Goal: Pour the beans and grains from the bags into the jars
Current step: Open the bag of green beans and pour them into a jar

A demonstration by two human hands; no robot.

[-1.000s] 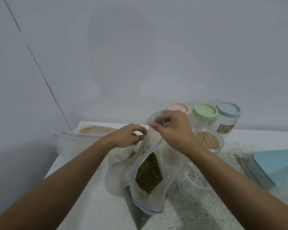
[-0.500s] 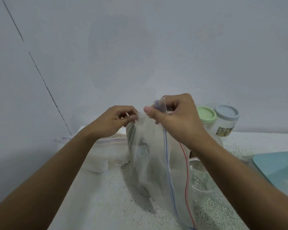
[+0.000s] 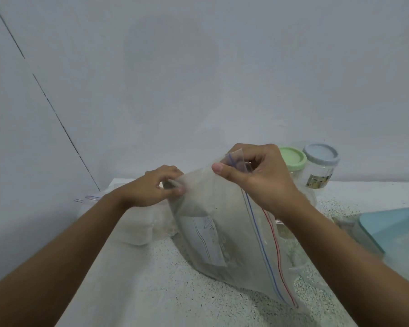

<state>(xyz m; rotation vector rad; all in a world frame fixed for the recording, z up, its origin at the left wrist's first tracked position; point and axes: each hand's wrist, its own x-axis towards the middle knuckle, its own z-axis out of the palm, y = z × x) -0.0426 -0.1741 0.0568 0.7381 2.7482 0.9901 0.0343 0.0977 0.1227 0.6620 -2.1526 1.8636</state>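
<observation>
So both hands have the zip-lock bag (image 3: 213, 232) lifted off the speckled counter (image 3: 165, 293), hanging more or less upright in the middle of the view. The right hand (image 3: 257, 178) is pinching the top corner right by the zip, thumb on the near side and fingers curled behind it, and the blue and red zip lines run from there down toward the bag's lower right end. The left hand (image 3: 156, 187) is pinching the opposite edge a bit lower, fingers curled onto the plastic. The bag is cloudy with a printed label patch on the front, and honestly I can't make out what's inside from here. Behind the right hand, against the wall (image 3: 198, 79), are a green-lidded jar (image 3: 294, 159) and a blue-lidded jar (image 3: 321, 161) side by side, both closed. Just right of the bag, partly hidden, there's something clear that looks like an open jar (image 3: 300, 263), too blurry to be sure. A second bag (image 3: 135, 223) lies on the counter under the left wrist, and a teal-lidded container (image 3: 392, 230) sits at the far right.
</observation>
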